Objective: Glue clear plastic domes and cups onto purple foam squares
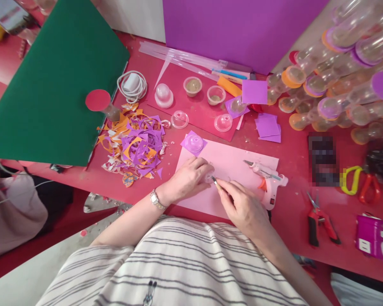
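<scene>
My left hand, with a watch on its wrist, is closed on a clear plastic dome lid over the pink sheet. In my right hand is a slim tool with a dark tip; its exact kind is unclear. The tip meets or nearly meets the lid's edge. Just beyond my left hand, another clear dome lid rests on a purple paper square. A pink-white glue gun lies right of my right hand, its nozzle pointing away to the left.
Purple and orange paper scraps are heaped at left beside a red-topped bottle piece. Behind are small cups, more lids and a coiled cable. At right are stacked bottles, pliers and scissors.
</scene>
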Available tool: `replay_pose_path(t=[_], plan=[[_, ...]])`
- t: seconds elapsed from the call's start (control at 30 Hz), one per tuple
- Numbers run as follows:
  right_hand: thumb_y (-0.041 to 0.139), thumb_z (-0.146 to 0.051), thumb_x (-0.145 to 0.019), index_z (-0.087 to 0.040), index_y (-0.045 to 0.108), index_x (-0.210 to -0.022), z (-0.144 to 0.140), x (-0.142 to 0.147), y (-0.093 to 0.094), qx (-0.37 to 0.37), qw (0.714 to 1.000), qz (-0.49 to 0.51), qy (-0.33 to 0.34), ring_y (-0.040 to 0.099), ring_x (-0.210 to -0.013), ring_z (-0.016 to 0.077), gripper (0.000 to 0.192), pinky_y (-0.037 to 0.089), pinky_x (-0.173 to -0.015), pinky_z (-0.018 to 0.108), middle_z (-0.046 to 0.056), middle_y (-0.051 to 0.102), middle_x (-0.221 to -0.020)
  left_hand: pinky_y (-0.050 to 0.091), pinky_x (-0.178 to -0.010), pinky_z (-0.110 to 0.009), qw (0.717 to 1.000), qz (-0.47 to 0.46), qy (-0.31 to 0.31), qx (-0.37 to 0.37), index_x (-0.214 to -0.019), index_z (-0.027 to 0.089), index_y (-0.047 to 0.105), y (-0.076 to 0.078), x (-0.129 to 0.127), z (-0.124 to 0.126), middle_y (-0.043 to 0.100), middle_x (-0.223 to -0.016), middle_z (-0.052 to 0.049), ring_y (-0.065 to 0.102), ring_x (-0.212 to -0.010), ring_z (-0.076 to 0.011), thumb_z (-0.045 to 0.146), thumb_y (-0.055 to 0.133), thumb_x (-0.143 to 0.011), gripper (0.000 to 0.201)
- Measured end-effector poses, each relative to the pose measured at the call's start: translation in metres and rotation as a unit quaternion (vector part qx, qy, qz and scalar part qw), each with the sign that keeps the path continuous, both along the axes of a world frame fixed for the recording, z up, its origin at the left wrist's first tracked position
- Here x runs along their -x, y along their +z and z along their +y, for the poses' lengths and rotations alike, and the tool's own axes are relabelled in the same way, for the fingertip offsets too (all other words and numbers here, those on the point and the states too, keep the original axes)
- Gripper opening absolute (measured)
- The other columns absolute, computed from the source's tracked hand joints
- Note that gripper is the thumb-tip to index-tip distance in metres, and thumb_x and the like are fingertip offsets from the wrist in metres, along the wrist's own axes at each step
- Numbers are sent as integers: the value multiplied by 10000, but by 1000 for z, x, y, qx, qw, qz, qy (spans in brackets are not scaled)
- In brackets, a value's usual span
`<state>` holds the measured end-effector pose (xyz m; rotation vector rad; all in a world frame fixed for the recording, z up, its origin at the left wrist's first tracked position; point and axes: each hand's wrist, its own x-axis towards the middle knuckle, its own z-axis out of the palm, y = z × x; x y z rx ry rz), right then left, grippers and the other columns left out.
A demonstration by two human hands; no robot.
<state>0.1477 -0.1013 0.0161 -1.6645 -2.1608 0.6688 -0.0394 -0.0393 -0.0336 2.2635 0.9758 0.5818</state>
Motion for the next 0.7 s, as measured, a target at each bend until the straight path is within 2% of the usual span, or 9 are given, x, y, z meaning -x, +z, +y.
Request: replay_pose_path(t=[0.17,0.47,0.57,0.7], plan=[[393,-218,-992,-158,677,-1145,1,1,-2,-16,1000,-15,8,692,-773,196,328,534,-660,288,103,725,-915,515,-920,-365,1000,3,-1,-3,-1139,158,609,1,0,0,638,-1084,-99,589,-1030,-229,263,667,-881,284],[414,-211,-988,-155,685,-1201,-3,4,4,-111,982,-147,45,614,-573,122,349,391,-469,245,48,692,-798,510,-904,-365,1000,12,-6,-14,-1139,143,615,0,1,1,639,-1091,-108,582,-996,-229,262,660,-885,284],[424,-202,-987,-164,682,-1206,-5,3,5,-114,984,-129,41,639,-610,118,340,429,-512,225,46,706,-805,507,-914,-379,1000,16,-10,-13,-1173,152,597,1,2,1,642,-1096,-111,588,-1007,-234,301,641,-904,311],[415,-216,-997,-161,684,-1172,-7,-1,3,-73,995,-66,10,705,-767,166,325,529,-677,244,80,734,-876,498,-933,-393,1000,13,-10,-12,-1203,148,555,1,2,1,646,-1098,-114,591,-1029,-242,291,644,-897,349]])
